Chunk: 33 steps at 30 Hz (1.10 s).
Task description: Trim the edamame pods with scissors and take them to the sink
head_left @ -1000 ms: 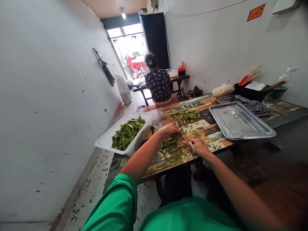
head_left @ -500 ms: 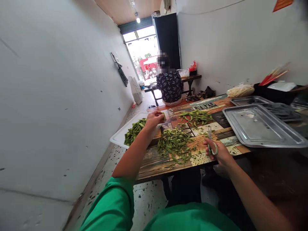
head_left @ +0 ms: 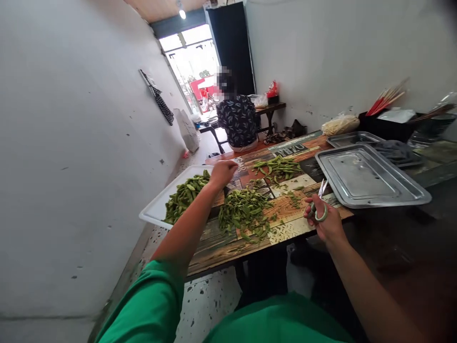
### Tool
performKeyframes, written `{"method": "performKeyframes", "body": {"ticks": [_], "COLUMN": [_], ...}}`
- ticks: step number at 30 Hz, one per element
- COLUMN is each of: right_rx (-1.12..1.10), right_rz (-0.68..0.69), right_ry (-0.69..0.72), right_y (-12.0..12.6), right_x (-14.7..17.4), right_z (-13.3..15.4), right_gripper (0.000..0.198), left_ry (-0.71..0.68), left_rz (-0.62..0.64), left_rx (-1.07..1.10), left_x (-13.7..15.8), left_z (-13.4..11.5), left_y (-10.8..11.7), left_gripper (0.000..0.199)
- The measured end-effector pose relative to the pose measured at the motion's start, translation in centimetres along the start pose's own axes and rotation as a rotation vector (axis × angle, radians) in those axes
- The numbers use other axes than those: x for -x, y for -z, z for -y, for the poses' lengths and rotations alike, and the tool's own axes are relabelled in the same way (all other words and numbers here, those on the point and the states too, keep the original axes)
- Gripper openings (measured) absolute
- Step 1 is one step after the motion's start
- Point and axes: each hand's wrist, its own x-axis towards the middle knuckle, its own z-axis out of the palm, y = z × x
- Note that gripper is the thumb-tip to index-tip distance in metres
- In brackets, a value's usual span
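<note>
My right hand (head_left: 326, 220) grips a pair of scissors (head_left: 321, 209) by its pale green handles, blades pointing up and slightly parted, beside the table's near edge. My left hand (head_left: 223, 174) is over the table by the right side of a white tray (head_left: 152, 209). Its back faces me, so the fingers and anything in them are mostly hidden. Green soybean pods (head_left: 187, 194) are heaped in that tray. Between my hands lies a pile of small trimmed pod tips and scraps (head_left: 244, 207). Farther back sits a smaller heap of pods (head_left: 278, 166).
A metal tray (head_left: 371, 178) rests on the patterned table (head_left: 214, 250) at the right, with another metal tray (head_left: 352, 138) behind it. A bag of thin sticks (head_left: 341, 125) lies near a black box (head_left: 392, 126). A seated person (head_left: 237, 119) is beyond the table; a wall runs along the left.
My left hand has shifted left, closer to the white tray; the green pod at its fingertips no longer shows. The scissor blades have parted slightly. The view has turned a little.
</note>
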Motion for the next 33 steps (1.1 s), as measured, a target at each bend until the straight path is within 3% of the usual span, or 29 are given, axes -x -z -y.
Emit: {"method": "performKeyframes", "body": {"ticks": [2,6,8,11,15,22,27,33], "right_rx": [-0.001,0.063,0.098,0.142,0.213,0.452,0.545,0.679], "right_rz": [-0.043,-0.036,-0.016,0.022,0.090,0.239,0.341,0.364], "right_ry": [0.010,0.022,0.020,-0.019,-0.087,-0.246,-0.209,-0.056], "right_y": [0.6,1.7,2.0,2.2,2.3,1.5,0.0,-0.9], "right_x": [-0.3,-0.4,-0.4,-0.5,-0.6,-0.8,-0.7,-0.1], "right_z": [0.8,1.6,1.6,1.4,1.5,1.0,0.7,0.6], "right_gripper": [0.064,0.064,0.063,0.063,0.063,0.055,0.052,0.055], "left_ry": [-0.139,-0.294,-0.315,-0.288,-0.222,0.078,0.169,0.188], "left_rz": [0.173,0.350,0.387,0.433,0.504,0.640,0.711,0.759], "left_rx": [0.084,0.188,0.193,0.125,0.140,0.783,0.923,1.018], "left_x": [-0.3,-0.5,-0.7,-1.3,-1.9,0.2,2.6,3.3], "left_z": [-4.2,-11.6,-14.1,-16.1,-16.0,-13.2,-12.2,-10.0], "left_y": [-3.8,-11.0,-13.5,-15.4,-15.5,-12.3,-9.6,-8.6], "left_gripper": [0.024,0.020,0.018,0.008,0.009,0.017,0.023,0.023]}}
